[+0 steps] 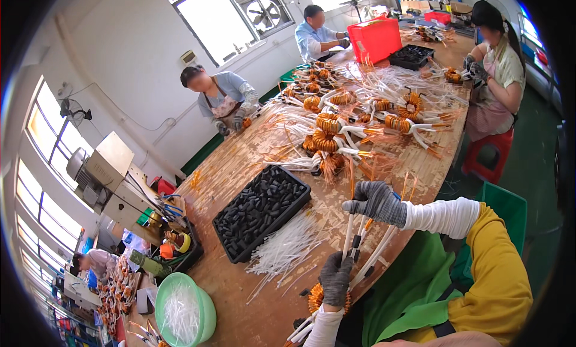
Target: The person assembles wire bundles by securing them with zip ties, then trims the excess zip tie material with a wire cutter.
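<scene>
At the table's near edge lies a copper-wound ring coil (pixel 316 298) with long white-sleeved leads (pixel 364 269) running up to the right. My gloved left hand (pixel 336 278) is closed around the leads just above the coil and hides part of it. Higher up, my gloved right hand (pixel 379 202) pinches one white-sleeved lead close to its bare copper end. Short black sleeves (pixel 356 242) sit on some of the leads. Beside my hands, a black tray (pixel 304 197) holds many black tube pieces, and thin white ties (pixel 285 245) are strewn along its near side.
Many wired coils (pixel 327 134) are heaped across the table's middle. A green basin (pixel 207 314) of white ties stands at left, near a bench machine (pixel 114 173). Co-workers sit around the table; a red bin (pixel 375 40) stands at its far end. A green crate (pixel 504 212) is at right.
</scene>
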Motion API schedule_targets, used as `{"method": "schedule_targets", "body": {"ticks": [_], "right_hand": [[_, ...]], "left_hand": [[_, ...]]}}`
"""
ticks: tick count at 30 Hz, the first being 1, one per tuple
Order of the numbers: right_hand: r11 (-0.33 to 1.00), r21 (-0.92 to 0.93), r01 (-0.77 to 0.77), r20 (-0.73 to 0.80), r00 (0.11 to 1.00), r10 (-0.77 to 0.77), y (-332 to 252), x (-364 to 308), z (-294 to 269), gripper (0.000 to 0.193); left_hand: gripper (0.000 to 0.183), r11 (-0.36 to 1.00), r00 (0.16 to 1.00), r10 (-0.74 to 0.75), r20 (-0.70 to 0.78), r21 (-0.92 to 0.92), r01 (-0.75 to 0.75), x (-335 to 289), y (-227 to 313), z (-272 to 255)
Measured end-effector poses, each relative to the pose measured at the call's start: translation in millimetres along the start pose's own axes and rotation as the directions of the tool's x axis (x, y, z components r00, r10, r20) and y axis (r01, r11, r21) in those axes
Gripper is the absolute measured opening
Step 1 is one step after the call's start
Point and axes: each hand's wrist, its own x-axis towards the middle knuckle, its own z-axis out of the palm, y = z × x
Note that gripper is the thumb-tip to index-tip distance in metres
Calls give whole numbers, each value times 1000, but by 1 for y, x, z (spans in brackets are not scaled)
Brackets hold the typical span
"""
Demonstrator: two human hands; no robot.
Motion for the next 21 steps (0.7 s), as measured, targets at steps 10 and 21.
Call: {"method": "schedule_targets", "body": {"ticks": [10,21], "right_hand": [[919,331,-214,288,950,118,-14,4,-5,25],[909,307,-282,467,877,114,2,23,-14,27]], "left_hand": [[21,999,999,35,-32,-25,-36,2,-8,0],[23,1000,1000,16,-21,1,-16,1,-3,0]]}}
